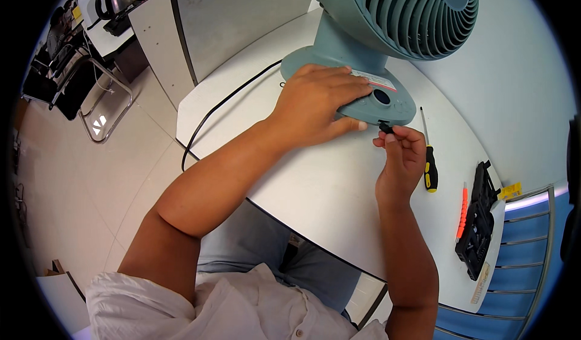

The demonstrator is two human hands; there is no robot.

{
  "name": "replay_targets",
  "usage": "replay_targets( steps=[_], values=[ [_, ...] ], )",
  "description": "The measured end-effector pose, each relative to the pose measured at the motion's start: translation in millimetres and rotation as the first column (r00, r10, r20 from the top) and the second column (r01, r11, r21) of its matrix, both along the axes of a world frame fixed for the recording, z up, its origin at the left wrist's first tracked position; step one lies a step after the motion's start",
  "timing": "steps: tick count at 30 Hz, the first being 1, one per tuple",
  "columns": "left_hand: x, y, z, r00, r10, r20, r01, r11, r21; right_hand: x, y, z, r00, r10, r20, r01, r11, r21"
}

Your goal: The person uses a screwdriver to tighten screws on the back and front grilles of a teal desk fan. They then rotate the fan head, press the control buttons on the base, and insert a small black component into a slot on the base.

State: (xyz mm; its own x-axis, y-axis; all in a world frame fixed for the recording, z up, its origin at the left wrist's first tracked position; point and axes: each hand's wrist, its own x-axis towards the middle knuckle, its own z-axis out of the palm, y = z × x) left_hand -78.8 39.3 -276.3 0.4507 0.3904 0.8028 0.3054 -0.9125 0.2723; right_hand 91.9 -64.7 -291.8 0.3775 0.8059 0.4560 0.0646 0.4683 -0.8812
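Observation:
A grey-green electric fan (354, 34) stands on the white table, its round grille facing right. My left hand (318, 101) lies on the fan's base (396, 101), fingers stretched over the top and thumb out along the front edge. With its fingertips pinched, my right hand (402, 152) holds a small black part (386, 128) against the front edge of the base. The part's exact kind is hard to make out, since my fingers cover some of it. A dark round spot and a label show on the base beside my left fingers.
Right of my right hand lies a black-and-yellow screwdriver (430, 167). Farther right are an orange-red flexible shaft (463, 213) and an open black tool case (478, 222). A black cord (224, 102) runs from the fan over the table's left edge. A metal-framed chair (538, 243) stands beyond the right edge.

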Motion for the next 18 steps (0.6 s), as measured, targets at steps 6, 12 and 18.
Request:
replay_targets(
  steps=[6, 12, 18],
  values=[
    [-1, 1, -1, 1.000, -0.006, 0.002, 0.006, 1.000, -0.004, -5, -2, 4, 0.999, -0.021, 0.048, 0.021, 1.000, -0.010],
    [2, 1, -1, 1.000, -0.011, 0.010, 0.011, 1.000, -0.004, -8, -2, 6, 0.998, -0.055, 0.012, 0.056, 0.997, -0.053],
    [2, -1, 2, 1.000, -0.012, 0.002, 0.012, 1.000, -0.004, -11, -2, 8, 0.997, -0.071, 0.022, 0.072, 0.994, -0.084]
  ],
)
